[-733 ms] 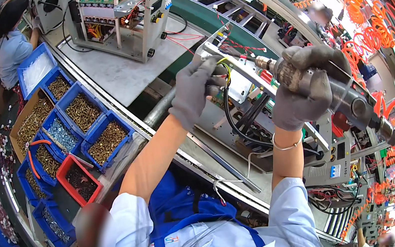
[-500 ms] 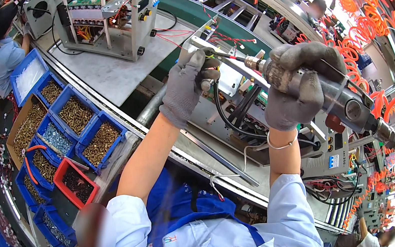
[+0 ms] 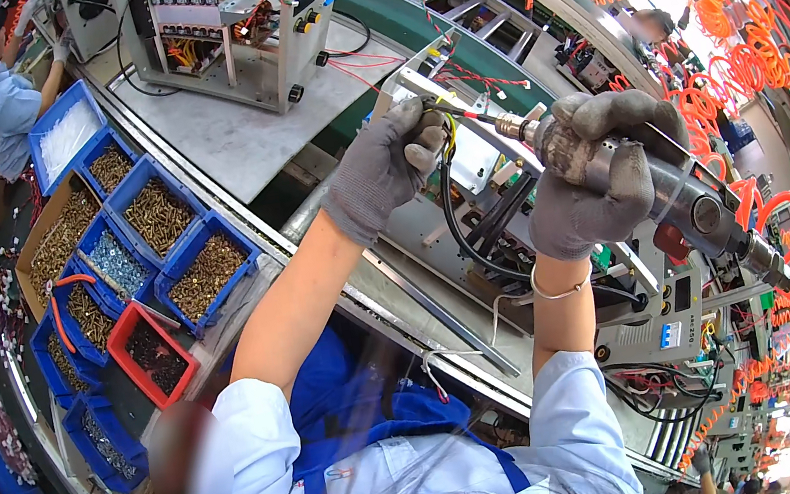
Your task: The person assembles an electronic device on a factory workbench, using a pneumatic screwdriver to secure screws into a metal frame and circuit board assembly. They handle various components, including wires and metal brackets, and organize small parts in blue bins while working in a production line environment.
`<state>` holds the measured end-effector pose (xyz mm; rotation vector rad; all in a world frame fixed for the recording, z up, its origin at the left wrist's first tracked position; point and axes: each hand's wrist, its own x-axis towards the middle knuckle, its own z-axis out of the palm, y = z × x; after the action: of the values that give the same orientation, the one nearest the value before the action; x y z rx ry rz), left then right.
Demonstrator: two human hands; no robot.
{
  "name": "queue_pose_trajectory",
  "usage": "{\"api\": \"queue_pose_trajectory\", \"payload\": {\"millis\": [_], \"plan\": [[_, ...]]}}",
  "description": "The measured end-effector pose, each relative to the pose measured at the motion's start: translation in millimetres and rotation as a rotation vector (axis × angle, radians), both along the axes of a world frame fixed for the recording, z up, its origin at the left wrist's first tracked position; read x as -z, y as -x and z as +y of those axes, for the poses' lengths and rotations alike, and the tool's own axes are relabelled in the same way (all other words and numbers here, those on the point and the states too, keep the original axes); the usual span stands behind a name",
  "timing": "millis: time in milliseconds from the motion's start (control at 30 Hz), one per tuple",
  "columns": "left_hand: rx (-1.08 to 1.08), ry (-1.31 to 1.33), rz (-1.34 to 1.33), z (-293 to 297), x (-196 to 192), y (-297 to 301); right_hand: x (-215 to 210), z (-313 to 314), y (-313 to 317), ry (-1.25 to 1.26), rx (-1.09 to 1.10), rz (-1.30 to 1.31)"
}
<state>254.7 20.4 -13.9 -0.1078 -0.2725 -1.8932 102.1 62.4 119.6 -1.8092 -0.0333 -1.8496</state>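
My gloved right hand [image 3: 596, 168] is wrapped round a black air screwdriver [image 3: 687, 206], held slanting with its bit toward the left. The slim bit [image 3: 473, 116] reaches to the fingertips of my gloved left hand [image 3: 389, 167]. Those fingers are pinched together at a yellow-green wire [image 3: 449, 133], beside a thick black cable [image 3: 449, 201] that loops down. What sits right at the bit's tip is hidden by the glove. Below both hands lies an open machine chassis [image 3: 433, 231] with metal panels and wiring.
Blue bins [image 3: 209, 273] of screws and a red bin [image 3: 150, 354] stand at the left. Another open machine [image 3: 226, 48] rests on the bench's grey plate [image 3: 245, 147]. Orange coiled air hoses [image 3: 728, 28] hang at right. A co-worker [image 3: 5, 115] is at far left.
The view has shifted slightly, so the surroundings sit a little to the right. My left fingers have turned a little, and more of the yellow-green wire shows. The screwdriver stays in my right hand.
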Motion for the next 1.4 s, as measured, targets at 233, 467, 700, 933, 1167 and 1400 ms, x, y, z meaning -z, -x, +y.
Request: {"api": "queue_pose_trajectory", "payload": {"millis": [233,467,700,933,1167,1400], "plan": [[0.021,-0.025,-0.032,0.5,-0.8,-1.0,1.8,2.6,-23.5,-0.122,0.219,-0.278],[-0.092,0.021,-0.113,9.6,-9.7,4.2,-4.3,2.3,-7.9,-0.057,0.123,-0.158],[-0.141,0.08,-0.159,3.1,-6.3,6.3,0.3,1.4,-12.6,-0.052,0.189,-0.282],[-0.231,0.138,-0.438,1.7,-13.7,0.2,2.9,4.1,6.3,-0.154,0.009,-0.139],[-0.182,0.137,-0.411,2.2,-20.4,-0.4,-2.4,-1.6,5.7,-0.038,0.082,-0.118],[-0.656,0.173,-0.835,12.7,-31.6,17.9,-26.3,-2.1,-2.3,0.078,0.257,-0.163]]}}
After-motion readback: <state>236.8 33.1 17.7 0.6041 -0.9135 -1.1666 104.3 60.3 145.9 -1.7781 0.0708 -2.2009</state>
